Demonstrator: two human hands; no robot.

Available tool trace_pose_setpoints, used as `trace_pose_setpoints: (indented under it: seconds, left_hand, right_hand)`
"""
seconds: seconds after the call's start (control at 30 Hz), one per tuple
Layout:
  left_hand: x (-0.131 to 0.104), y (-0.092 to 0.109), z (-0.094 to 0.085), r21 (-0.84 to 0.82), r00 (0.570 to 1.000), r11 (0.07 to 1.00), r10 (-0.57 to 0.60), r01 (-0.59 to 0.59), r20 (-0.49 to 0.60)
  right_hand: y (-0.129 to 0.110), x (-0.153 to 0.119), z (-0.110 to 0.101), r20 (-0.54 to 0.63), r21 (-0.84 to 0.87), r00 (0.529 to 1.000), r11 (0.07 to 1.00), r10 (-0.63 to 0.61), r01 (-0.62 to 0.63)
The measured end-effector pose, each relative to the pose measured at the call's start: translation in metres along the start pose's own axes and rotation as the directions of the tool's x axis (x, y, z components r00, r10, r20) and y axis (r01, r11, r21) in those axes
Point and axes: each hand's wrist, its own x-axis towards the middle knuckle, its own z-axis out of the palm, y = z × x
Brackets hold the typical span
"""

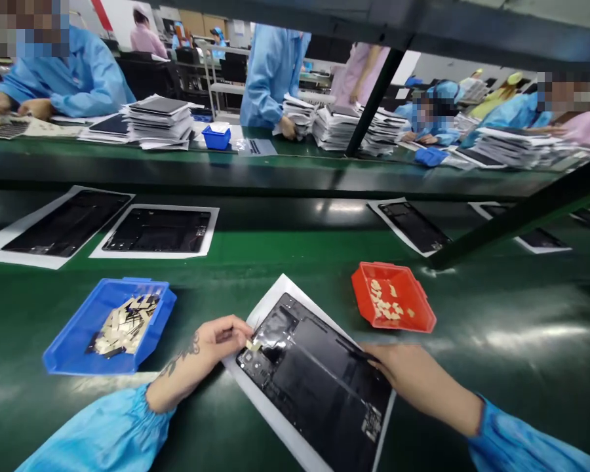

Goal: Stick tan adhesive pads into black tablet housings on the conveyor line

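A black tablet housing (319, 373) lies tilted on a white sheet (282, 285) in front of me, its inner side with small parts facing up. At its upper left corner, my left hand (221, 337) has thumb and fingertips pinched at a small pale yellow tab (254, 345). My right hand (403, 373) is closed over the right edge of the housing, with its fingertips partly hidden. Left of me is a blue bin (69, 341) of cream and black strips (128, 321). Beyond the housing at right, a red bin (417, 305) holds small cream pieces (386, 305).
Further housings on white sheets, such as one housing (160, 229) at left and another (413, 223) at right, lie along the green bench (285, 252). A dark slanted post (521, 216) crosses the right side. Co-workers sit and stand behind stacked sheets (160, 121).
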Motion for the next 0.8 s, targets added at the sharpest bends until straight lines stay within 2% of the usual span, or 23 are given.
trace_pose_setpoints:
  seconds: [0.07,0.17,0.23,0.33,0.4,0.47,0.57,0.67,0.73,0.8]
  left_hand:
    - [-0.013,0.003,-0.002,0.008,0.996,0.997,-0.077,0.076,0.046]
    - [-0.039,0.008,-0.01,0.035,0.983,0.983,-0.18,0.179,0.045]
    - [-0.058,0.009,-0.012,0.035,0.968,0.969,-0.245,0.244,0.045]
    - [-0.083,0.005,-0.008,-0.018,0.942,0.949,-0.31,0.315,0.127]
    - [-0.095,0.001,-0.003,-0.069,0.925,0.934,-0.333,0.35,0.185]
    - [-0.102,-0.001,-0.001,-0.093,0.92,0.925,-0.347,0.368,0.185]
    - [-0.104,0.003,-0.007,-0.044,0.931,0.932,-0.354,0.359,0.094]
    - [-0.096,0.015,-0.011,0.099,0.941,0.936,-0.338,0.339,-0.023]
    - [-0.083,0.027,-0.002,0.167,0.958,0.944,-0.276,0.284,-0.073]
    - [-0.065,0.04,0.017,0.191,0.98,0.963,-0.173,0.19,-0.101]
  right_hand:
    - [-0.011,0.01,-0.004,0.057,-0.098,0.997,0.994,-0.047,0.053]
    - [-0.029,0.028,-0.011,0.007,-0.199,0.994,0.974,-0.11,0.109]
    - [-0.038,0.039,-0.013,-0.025,-0.203,0.989,0.97,-0.144,0.136]
    - [-0.047,0.053,-0.013,-0.057,-0.178,0.981,0.968,-0.187,0.175]
    - [-0.05,0.059,-0.012,-0.076,-0.166,0.973,0.965,-0.219,0.204]
    - [-0.051,0.063,-0.011,-0.09,-0.154,0.966,0.962,-0.241,0.226]
    - [-0.05,0.064,-0.01,-0.114,-0.135,0.963,0.964,-0.246,0.23]
    - [-0.047,0.058,-0.009,-0.164,-0.104,0.963,0.974,-0.215,0.2]
    - [-0.045,0.051,-0.011,-0.234,0.016,0.957,0.984,-0.171,0.18]
    - [-0.043,0.042,-0.014,-0.313,0.25,0.941,0.945,-0.128,0.212]
